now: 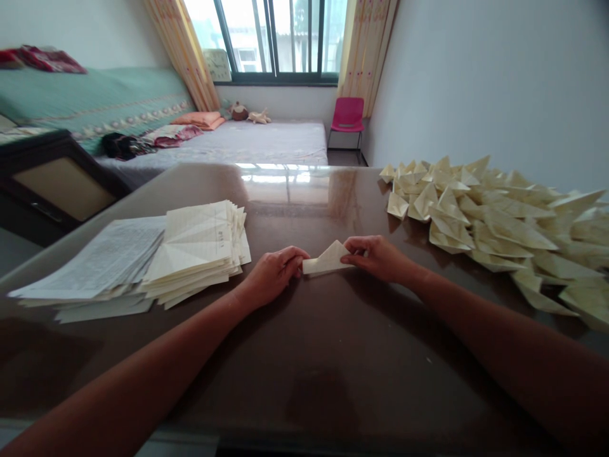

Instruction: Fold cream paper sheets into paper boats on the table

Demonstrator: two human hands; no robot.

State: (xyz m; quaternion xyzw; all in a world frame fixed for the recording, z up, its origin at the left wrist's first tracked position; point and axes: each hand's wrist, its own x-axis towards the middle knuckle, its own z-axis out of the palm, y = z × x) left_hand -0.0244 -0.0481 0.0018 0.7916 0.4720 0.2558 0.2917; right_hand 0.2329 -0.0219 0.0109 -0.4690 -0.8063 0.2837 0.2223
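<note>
Between my two hands is a folded cream paper [328, 260], with a flat strip at its left end and a pointed peak toward the right. My left hand [277, 271] pinches the strip's left end, its fingers closed. At the other side, my right hand [375, 255] grips the right end between thumb and fingers. The paper is just above or on the brown table; which of these I cannot tell. To the left lies a stack of creased cream sheets [195, 244]. A large heap of folded paper boats [480, 209] spreads over the table's right side.
Printed sheets [102, 254] lie beside the creased stack on the glossy brown table [304, 355]. Beyond the far edge are a bed [280, 139] and a pink chair [347, 115]. A dark cabinet [57, 184] stands at the left, a white wall at the right.
</note>
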